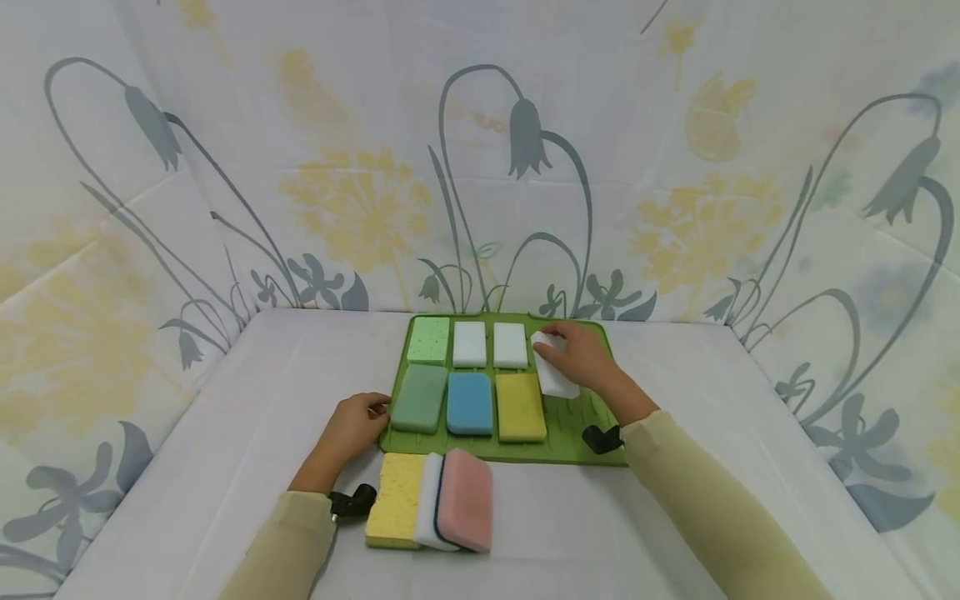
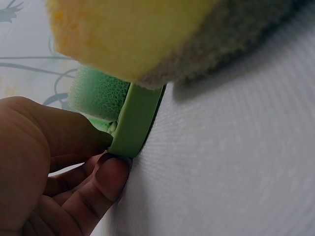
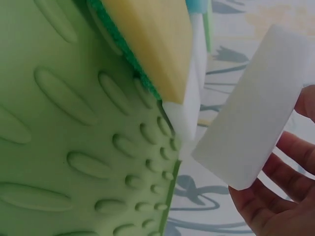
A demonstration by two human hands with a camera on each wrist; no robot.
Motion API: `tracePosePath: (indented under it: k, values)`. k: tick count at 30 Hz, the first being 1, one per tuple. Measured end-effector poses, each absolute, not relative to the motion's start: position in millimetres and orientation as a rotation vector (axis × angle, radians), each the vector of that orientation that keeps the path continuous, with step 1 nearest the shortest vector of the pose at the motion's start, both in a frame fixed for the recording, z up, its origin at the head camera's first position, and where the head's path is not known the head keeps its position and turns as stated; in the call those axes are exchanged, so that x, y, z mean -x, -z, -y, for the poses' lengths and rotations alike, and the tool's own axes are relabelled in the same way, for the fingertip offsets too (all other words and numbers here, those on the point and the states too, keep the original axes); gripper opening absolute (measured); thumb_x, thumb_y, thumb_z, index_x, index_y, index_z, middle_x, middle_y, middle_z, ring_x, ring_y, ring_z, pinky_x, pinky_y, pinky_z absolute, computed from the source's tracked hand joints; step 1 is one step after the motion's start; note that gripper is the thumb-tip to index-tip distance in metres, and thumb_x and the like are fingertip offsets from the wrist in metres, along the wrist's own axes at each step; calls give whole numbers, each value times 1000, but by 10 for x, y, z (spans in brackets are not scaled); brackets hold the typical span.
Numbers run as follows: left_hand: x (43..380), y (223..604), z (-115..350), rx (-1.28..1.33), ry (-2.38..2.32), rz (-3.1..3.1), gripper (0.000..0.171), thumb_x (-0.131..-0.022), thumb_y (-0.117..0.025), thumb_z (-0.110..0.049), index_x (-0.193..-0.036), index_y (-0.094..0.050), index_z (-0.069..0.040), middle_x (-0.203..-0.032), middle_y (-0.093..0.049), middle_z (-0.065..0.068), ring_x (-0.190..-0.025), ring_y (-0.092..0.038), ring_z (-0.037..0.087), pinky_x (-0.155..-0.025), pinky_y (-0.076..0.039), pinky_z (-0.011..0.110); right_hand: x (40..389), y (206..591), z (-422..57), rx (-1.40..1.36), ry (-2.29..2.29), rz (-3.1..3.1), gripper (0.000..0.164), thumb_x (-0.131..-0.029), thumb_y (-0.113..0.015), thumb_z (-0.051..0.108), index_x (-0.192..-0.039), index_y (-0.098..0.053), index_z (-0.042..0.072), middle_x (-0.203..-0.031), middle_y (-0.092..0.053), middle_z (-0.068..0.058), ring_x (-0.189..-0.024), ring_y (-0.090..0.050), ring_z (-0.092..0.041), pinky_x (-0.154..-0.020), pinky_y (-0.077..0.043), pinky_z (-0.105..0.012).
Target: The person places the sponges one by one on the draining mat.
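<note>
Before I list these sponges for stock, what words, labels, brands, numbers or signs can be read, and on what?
None can be read: no lettering shows on the sponges, the green tray or the held white block.
A small orange mark on the patterned backdrop may be lettering, but is too blurred to read.

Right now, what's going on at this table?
A person's right hand holds a white block above the green tray, while the left hand pinches its left edge. On the tray sit a pale green sponge and two other white pieces at the back, with a green sponge, blue sponge and yellow sponge in front. Off the tray, nearer the person, lie a speckled sponge and a pink sponge, with something white between.
</note>
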State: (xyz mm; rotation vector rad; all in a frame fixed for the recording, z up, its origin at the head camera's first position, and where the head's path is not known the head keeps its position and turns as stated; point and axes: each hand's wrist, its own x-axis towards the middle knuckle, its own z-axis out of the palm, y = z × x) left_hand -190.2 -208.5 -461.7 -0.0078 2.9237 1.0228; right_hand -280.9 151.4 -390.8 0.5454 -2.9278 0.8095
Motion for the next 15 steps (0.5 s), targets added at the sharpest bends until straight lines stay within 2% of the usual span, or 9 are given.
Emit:
tracePosePath:
  k: [15]
  values:
    - [1901, 4633, 2090, 12, -1029, -2926, 35, -92, -59, -13, -125, -63, -1, -104, -67, 10, -91, -64, 21, -69, -52, 34, 3036, 3937, -1501, -517, -722, 2968, 48, -97, -57, 37, -133, -58, 5, -137, -54, -21, -125, -51, -39, -100, -44, -54]
